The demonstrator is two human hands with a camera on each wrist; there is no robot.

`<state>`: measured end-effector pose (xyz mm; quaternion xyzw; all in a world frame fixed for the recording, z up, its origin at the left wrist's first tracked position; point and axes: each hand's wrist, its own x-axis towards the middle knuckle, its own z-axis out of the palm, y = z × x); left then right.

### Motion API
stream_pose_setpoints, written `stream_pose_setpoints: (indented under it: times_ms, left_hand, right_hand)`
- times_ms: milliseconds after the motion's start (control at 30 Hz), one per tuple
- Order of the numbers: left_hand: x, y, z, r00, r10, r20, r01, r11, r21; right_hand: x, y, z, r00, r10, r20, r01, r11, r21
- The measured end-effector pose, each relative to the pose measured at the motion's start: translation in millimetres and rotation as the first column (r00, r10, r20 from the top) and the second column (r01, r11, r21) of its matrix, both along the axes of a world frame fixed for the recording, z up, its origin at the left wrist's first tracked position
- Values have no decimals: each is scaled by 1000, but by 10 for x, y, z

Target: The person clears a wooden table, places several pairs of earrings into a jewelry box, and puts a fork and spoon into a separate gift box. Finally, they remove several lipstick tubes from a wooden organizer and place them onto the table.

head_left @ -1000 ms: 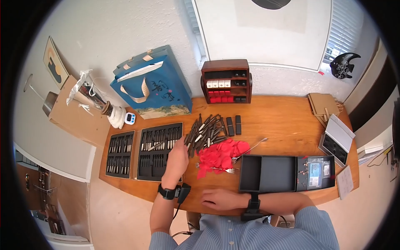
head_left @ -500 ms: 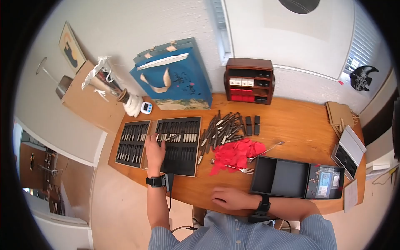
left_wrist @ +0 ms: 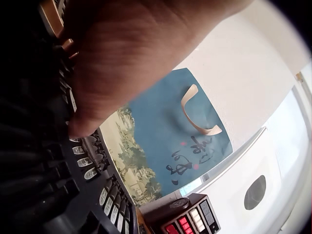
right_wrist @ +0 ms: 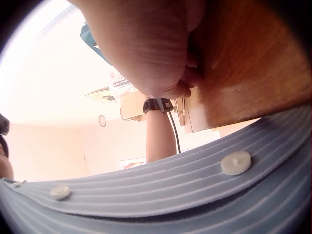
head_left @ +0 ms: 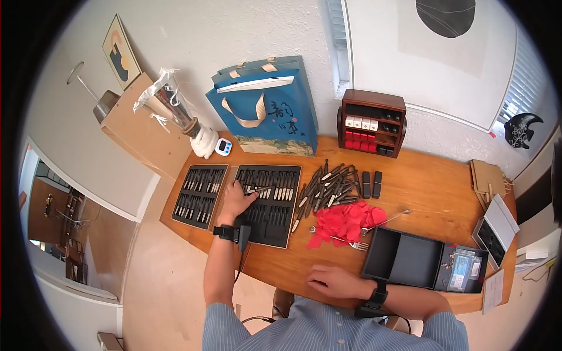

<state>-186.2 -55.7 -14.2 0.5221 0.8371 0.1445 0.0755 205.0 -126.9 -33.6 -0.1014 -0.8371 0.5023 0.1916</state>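
My left hand (head_left: 237,200) reaches over the left part of a black slotted tray (head_left: 270,231), its thumb spread away from the fingers. Slim dark pieces with pale ends (head_left: 284,193) fill the tray's upper slots. One loose slim piece (head_left: 256,189) lies slantwise across them, close by the thumb. In the left wrist view the thumb (left_wrist: 85,124) comes down beside the pieces' shiny ends (left_wrist: 84,162); the other fingertips are hidden. My right hand (head_left: 336,281) rests at the table's front edge with loosely bent fingers, holding nothing.
Left of the tray lies a second filled tray (head_left: 200,196). To its right are a heap of slim dark pieces (head_left: 331,187), red petals (head_left: 348,221), a fork (head_left: 358,245) and a black compartment box (head_left: 418,257). A blue bag (head_left: 269,120) and small wooden shelf (head_left: 373,120) stand behind.
My left hand has moved from the tray's right side to its left side, then stayed there as the thumb spread. The head view has swung left. The right hand keeps its place on the table.
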Motion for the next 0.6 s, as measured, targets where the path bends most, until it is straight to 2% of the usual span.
stream_pose_setpoints:
  times_ms: [33, 100, 133, 200, 333, 400, 500, 533, 600]
  left_hand:
    - [-32, 15, -11, 1000, -1, -1, 1, 1000, -2]
    - [-49, 47, 49, 994, -58, -92, 47, 992, -118]
    - [-59, 61, 83, 994, -56, -91, 45, 992, -119]
    - [38, 54, 320, 995, -78, -64, 60, 969, -238]
    - [-93, 114, 269, 992, -99, -83, 83, 982, -171]
    - [-114, 116, 236, 993, -53, -110, 42, 994, -98]
    - [-127, 115, 255, 998, -25, -53, 23, 999, -36]
    - [-141, 123, 249, 998, -24, -53, 22, 999, -37]
    - [-169, 147, 256, 982, -117, -150, 100, 988, -117]
  right_hand:
    - [-4, 0, -15, 1000, 1, -11, -1, 1000, -1]
    - [-2, -9, -15, 1000, 4, -19, -4, 1000, -7]
    - [2, -7, 12, 1000, 3, -10, -3, 1000, -14]
    - [0, -8, 23, 1000, 2, -3, -2, 1000, -23]
    - [0, 4, 18, 1000, 5, 8, -5, 1000, -13]
    - [2, 0, 17, 1000, 5, 18, -5, 1000, -2]
    - [7, 0, 23, 1000, 2, 16, -1, 1000, -15]
    - [9, 1, 31, 1000, 6, 24, -5, 1000, -16]
    - [6, 4, 31, 999, 12, 30, -11, 1000, -18]
